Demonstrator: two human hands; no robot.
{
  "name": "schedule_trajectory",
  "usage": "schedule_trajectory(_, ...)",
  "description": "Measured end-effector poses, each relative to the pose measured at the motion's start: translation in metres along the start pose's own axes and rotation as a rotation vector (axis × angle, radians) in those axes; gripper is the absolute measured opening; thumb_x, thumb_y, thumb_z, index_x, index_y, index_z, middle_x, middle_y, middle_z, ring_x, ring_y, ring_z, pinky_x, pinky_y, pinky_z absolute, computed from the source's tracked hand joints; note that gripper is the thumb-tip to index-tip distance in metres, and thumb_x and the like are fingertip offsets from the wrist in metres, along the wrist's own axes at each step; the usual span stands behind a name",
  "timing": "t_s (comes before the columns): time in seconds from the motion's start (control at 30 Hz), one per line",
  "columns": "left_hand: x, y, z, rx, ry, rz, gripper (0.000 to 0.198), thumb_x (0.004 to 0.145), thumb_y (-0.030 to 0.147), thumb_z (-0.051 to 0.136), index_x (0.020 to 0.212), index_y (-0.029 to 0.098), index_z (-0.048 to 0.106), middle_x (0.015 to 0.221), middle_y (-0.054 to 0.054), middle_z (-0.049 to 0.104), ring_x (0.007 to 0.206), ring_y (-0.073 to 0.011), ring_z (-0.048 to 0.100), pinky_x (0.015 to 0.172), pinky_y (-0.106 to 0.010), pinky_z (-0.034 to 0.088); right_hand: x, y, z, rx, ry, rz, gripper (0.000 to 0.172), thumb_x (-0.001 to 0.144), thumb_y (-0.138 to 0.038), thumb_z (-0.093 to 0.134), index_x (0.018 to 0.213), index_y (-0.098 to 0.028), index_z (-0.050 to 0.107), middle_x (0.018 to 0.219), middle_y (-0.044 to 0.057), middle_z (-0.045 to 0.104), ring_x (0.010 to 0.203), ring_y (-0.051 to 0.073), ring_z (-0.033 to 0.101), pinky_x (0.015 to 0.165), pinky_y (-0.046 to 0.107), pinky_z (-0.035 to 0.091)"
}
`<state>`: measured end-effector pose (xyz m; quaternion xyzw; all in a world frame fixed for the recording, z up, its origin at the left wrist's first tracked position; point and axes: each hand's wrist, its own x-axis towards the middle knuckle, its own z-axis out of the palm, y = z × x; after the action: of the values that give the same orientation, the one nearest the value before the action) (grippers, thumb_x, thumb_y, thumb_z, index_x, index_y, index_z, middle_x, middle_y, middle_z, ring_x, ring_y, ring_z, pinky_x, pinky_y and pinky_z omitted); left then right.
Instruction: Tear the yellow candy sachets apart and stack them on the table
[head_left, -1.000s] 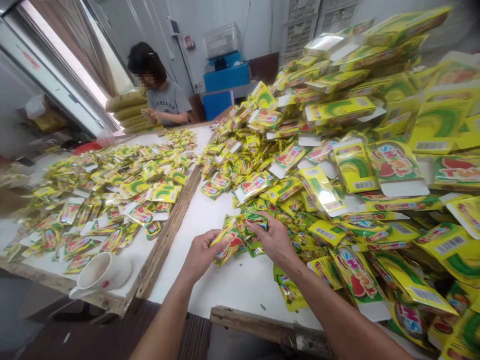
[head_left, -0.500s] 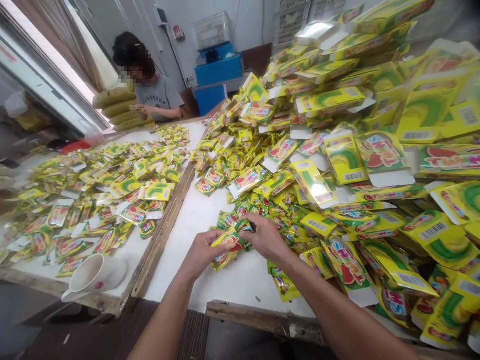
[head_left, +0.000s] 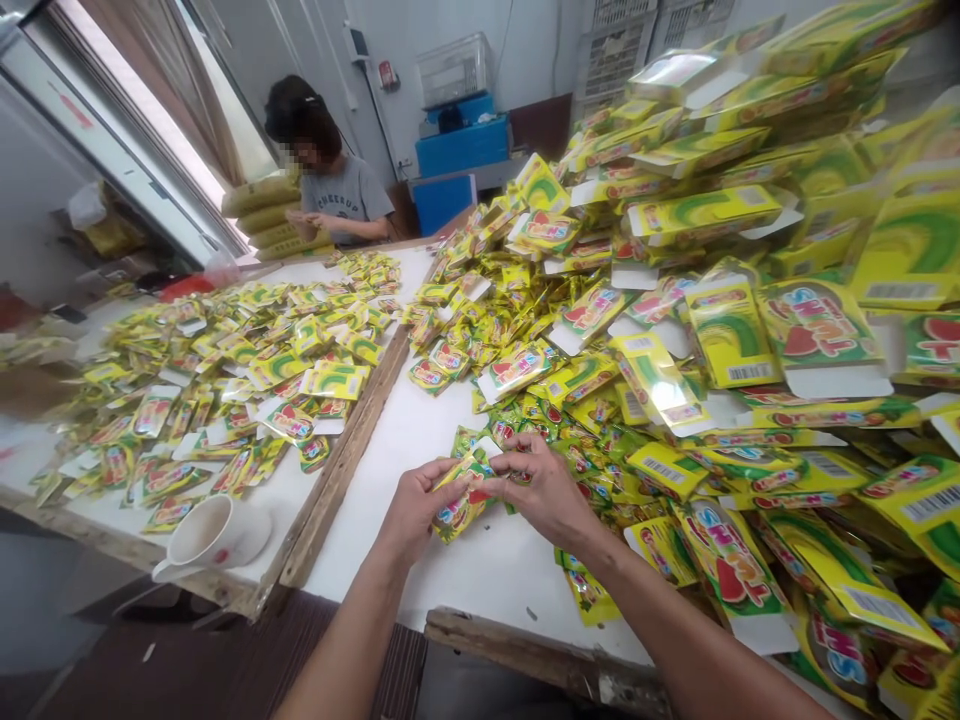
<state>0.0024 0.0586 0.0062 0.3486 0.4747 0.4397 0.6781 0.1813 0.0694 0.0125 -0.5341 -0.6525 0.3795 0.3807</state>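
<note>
My left hand (head_left: 411, 508) is closed around a small stack of yellow-green candy sachets (head_left: 459, 498), held just above the white table (head_left: 480, 570). My right hand (head_left: 546, 490) pinches the right end of the same stack, fingers curled on it. Loose sachets (head_left: 525, 420) lie just beyond my hands. A big heap of flat yellow cartons (head_left: 720, 330) with red and green print rises to my right.
A second white table (head_left: 67, 520) on the left carries scattered sachets and a white cup (head_left: 208, 535) near its front edge. A wooden strip (head_left: 345, 470) separates the tables. A person in a grey shirt (head_left: 341, 195) works at the far end, beside blue crates (head_left: 461, 150).
My right hand drew back from the loose pile and met the left hand at the stack. Both hands have stayed above the same spot on the table.
</note>
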Motion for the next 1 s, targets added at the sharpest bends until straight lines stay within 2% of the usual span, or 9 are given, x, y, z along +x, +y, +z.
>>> schedule_trajectory(0.13,-0.001,0.0,0.0,0.008,-0.006,-0.025,0.031,0.057,0.026,0.08,0.085,0.015,0.072,0.079,-0.003,0.07,0.063,-0.0119,0.062,0.062,-0.023,0.049,-0.002,0.004,0.007,0.063,-0.174,-0.033,0.017,0.066,-0.041,0.072,0.073,-0.026,0.074,0.097,0.006,0.058,0.101,0.024,0.05,0.085,0.036,0.042)
schedule_trajectory(0.33,0.0,0.002,0.004,0.023,-0.044,-0.013,0.032,0.061,0.029,0.078,0.089,0.014,0.071,0.078,-0.004,0.07,0.065,-0.0126,0.062,0.064,-0.023,0.047,-0.002,0.002,0.013,0.178,0.006,0.004,0.024,0.064,-0.033,0.072,0.083,-0.019,0.068,0.086,0.003,0.058,0.08,0.018,0.054,0.077,0.033,0.044)
schedule_trajectory(0.43,0.002,0.003,0.007,0.016,-0.063,-0.014,0.031,0.061,0.03,0.078,0.086,0.013,0.071,0.075,-0.005,0.069,0.066,-0.0136,0.061,0.065,-0.024,0.047,-0.002,0.001,0.014,0.248,-0.093,0.0,0.009,0.069,-0.027,0.064,0.072,-0.018,0.063,0.078,0.001,0.058,0.074,0.015,0.055,0.07,0.029,0.045)
schedule_trajectory(0.53,0.001,0.004,0.01,0.018,-0.049,-0.023,0.035,0.063,0.033,0.076,0.09,0.013,0.07,0.072,-0.004,0.067,0.065,-0.0137,0.06,0.065,-0.025,0.046,-0.003,0.002,0.015,0.37,-0.181,0.048,0.008,0.07,-0.025,0.059,0.075,-0.019,0.06,0.073,0.0,0.06,0.072,0.016,0.057,0.066,0.027,0.045)
schedule_trajectory(0.67,-0.004,0.003,0.012,0.263,-0.121,-0.003,0.043,0.059,0.033,0.078,0.096,0.015,0.066,0.079,-0.002,0.066,0.069,-0.0139,0.059,0.065,-0.024,0.044,-0.002,0.007,0.018,0.554,-0.206,0.212,0.023,0.07,-0.028,0.057,0.09,-0.019,0.051,0.065,-0.001,0.062,0.061,0.016,0.06,0.057,0.026,0.044)
schedule_trajectory(0.8,0.009,0.024,-0.008,0.547,-0.179,-0.101,0.035,0.056,0.035,0.077,0.08,0.012,0.066,0.068,-0.002,0.064,0.06,-0.0143,0.057,0.057,-0.024,0.043,0.0,0.008,0.017,0.418,-0.091,0.162,0.037,0.072,-0.032,0.055,0.106,-0.019,0.048,0.082,0.005,0.067,0.074,0.019,0.062,0.065,0.029,0.045)
schedule_trajectory(0.87,0.027,0.058,-0.026,0.613,-0.032,-0.057,0.039,0.052,0.037,0.078,0.079,0.011,0.065,0.066,-0.004,0.065,0.058,-0.0156,0.057,0.053,-0.025,0.044,0.0,0.005,0.014,0.341,-0.02,0.134,0.041,0.074,-0.033,0.055,0.111,-0.018,0.048,0.094,0.008,0.067,0.087,0.021,0.061,0.072,0.032,0.046)
schedule_trajectory(0.9,0.039,0.081,-0.036,0.597,0.118,0.063,0.043,0.053,0.04,0.077,0.082,0.011,0.064,0.068,-0.005,0.065,0.058,-0.0166,0.058,0.054,-0.026,0.046,0.0,0.004,0.013,0.312,0.001,0.135,0.04,0.075,-0.034,0.054,0.112,-0.018,0.048,0.095,0.009,0.066,0.09,0.022,0.061,0.072,0.033,0.046)
schedule_trajectory(1.0,0.077,0.152,-0.055,0.394,0.649,0.616,0.065,0.061,0.041,0.072,0.118,0.021,0.048,0.1,-0.008,0.063,0.08,-0.0187,0.063,0.069,-0.031,0.05,0.0,0.002,0.012,0.275,0.048,0.109,0.038,0.078,-0.035,0.051,0.112,-0.019,0.049,0.097,0.009,0.066,0.092,0.023,0.061,0.068,0.032,0.047)
